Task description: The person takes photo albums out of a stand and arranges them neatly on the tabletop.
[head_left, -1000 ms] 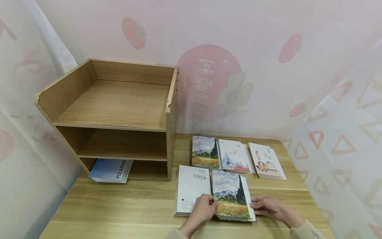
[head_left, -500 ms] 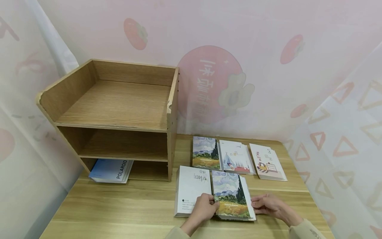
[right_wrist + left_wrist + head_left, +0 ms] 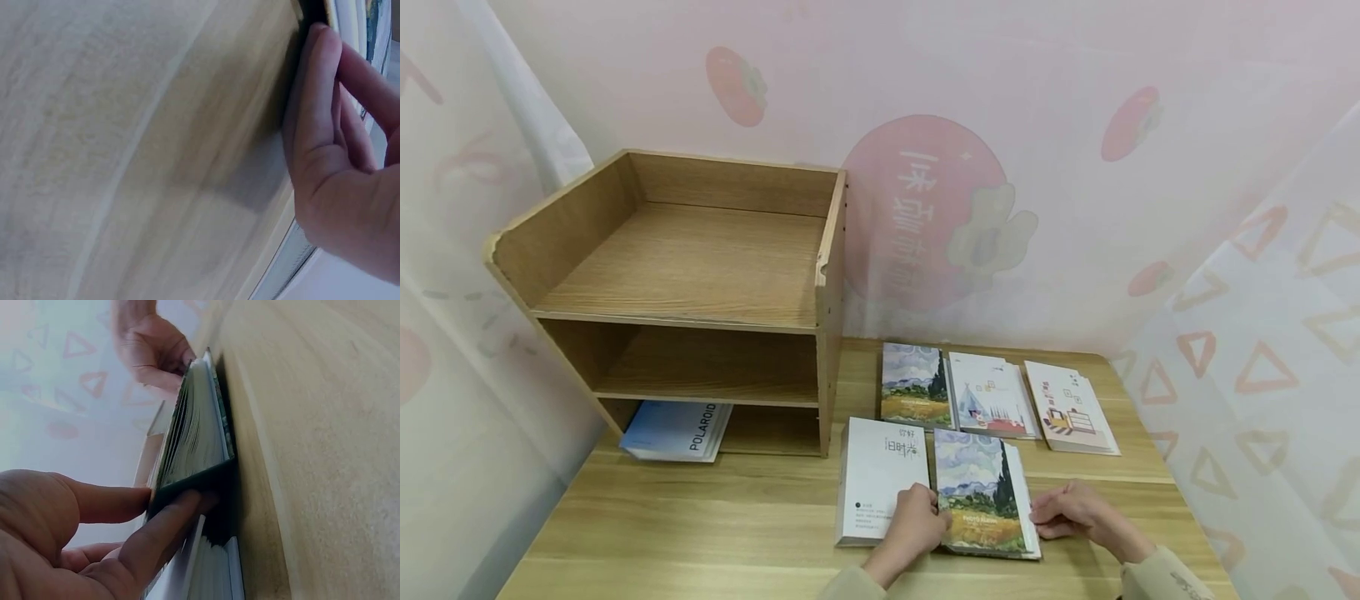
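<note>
A photo album (image 3: 976, 487) with a painted landscape cover lies near the table's front. My left hand (image 3: 916, 527) holds its spine side, thumb at the cover's edge and fingers against the dark spine (image 3: 194, 478) in the left wrist view. At the opposite side, my right hand (image 3: 1081, 513) pinches the projecting cover edge, fingertips low by the tabletop in the right wrist view. The pages (image 3: 197, 425) show between the covers. Directly left lies a white album (image 3: 880, 475) with dark lettering, partly hidden by my left hand.
Behind, in a row, are another landscape album (image 3: 916, 385), a white album with a tent drawing (image 3: 988, 392) and one with a furniture drawing (image 3: 1070, 406). A wooden shelf unit (image 3: 831, 333) stands left, a blue-and-white POLAROID album (image 3: 676, 429) in its lowest compartment.
The landscape album stays in nearly the same place between both hands. My right wrist has shifted slightly; the other albums and the shelf have not moved.
</note>
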Demonstrator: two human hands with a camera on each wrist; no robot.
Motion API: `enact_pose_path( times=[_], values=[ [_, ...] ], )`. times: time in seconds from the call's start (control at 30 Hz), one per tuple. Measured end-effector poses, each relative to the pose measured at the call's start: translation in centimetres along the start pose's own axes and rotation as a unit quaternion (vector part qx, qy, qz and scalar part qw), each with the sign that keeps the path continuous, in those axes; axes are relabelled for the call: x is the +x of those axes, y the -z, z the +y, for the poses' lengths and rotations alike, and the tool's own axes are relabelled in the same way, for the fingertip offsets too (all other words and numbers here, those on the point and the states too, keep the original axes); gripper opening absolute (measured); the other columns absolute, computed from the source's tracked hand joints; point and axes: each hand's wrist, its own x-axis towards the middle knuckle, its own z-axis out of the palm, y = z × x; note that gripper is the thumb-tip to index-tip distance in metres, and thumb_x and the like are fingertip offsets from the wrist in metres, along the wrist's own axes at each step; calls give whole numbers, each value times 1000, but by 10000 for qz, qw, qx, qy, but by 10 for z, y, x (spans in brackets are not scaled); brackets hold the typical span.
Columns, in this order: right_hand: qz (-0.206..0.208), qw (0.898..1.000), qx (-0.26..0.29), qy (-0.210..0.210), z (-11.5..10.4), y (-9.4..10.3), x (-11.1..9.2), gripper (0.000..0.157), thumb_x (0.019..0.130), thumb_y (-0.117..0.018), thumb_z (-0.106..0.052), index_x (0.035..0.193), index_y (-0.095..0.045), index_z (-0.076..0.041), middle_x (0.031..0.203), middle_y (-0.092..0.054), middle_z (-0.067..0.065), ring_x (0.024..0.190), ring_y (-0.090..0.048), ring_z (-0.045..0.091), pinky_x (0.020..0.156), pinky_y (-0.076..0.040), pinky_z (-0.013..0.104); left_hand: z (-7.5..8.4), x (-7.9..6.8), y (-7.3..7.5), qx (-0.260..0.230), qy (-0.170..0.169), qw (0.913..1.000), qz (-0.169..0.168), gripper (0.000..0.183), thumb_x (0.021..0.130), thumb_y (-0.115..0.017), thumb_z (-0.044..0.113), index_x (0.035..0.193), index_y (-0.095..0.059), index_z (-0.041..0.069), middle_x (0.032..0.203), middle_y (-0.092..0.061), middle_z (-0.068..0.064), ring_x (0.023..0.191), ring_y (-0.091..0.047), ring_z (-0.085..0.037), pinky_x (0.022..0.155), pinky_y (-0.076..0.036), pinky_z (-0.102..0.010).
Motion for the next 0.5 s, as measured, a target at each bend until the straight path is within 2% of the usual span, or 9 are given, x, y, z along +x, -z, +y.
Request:
enact_pose_path(
  times=[0.23,0.5],
  values=[
    [699,9967,-378,145,-4,-2,2,21,73,-79,7,91,-71,14,68,-68,18,52,-66,17,52,-58,29,-1,1,-2,148,-135,9996,176,61,81,-77,4,47,-29,21,40,-19,13,36,-15,-4,39,-16,-21],
    [879,9937,-644,254,-4,-4,2,19,72,-80,8,87,-71,15,69,-68,20,52,-65,17,50,-57,29,-1,2,-2,136,-157,9996,197,61,79,-78,4,47,-29,21,40,-18,14,37,-16,-4,40,-16,-22]
  ],
)
